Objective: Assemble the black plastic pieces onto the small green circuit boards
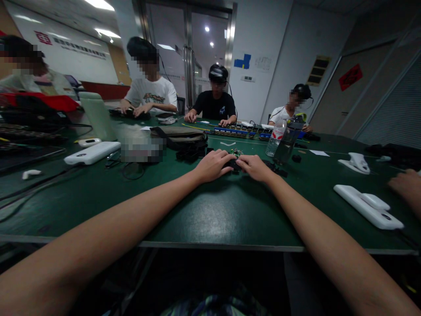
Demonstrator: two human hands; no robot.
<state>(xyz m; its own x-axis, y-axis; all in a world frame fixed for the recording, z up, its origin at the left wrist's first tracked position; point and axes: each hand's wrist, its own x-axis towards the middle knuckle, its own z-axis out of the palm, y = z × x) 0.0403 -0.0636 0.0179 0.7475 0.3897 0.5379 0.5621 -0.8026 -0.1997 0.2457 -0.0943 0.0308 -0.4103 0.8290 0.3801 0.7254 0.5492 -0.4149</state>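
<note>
Both hands meet over the green table, around a small black plastic-looking part (233, 165) whose kind I cannot make out. My left hand (213, 165) lies on its left side, with the fingers bent over it and the thumb along the near edge. From the right, my right hand (255, 167) pinches it with thumb and curled fingers. Just beyond the fingertips is a little pile of small green pieces (236, 152). More black parts (278, 170) lie beside my right hand, and others (190, 153) lie past my left hand.
A grey-brown bag (179, 137) sits beyond my left hand. Bottles (286, 139) stand to the right. White devices (368, 206) (93, 152) with cables lie at both sides. The table's near edge (223, 246) is close. Several people sit around; another person's hand (408, 188) is at right.
</note>
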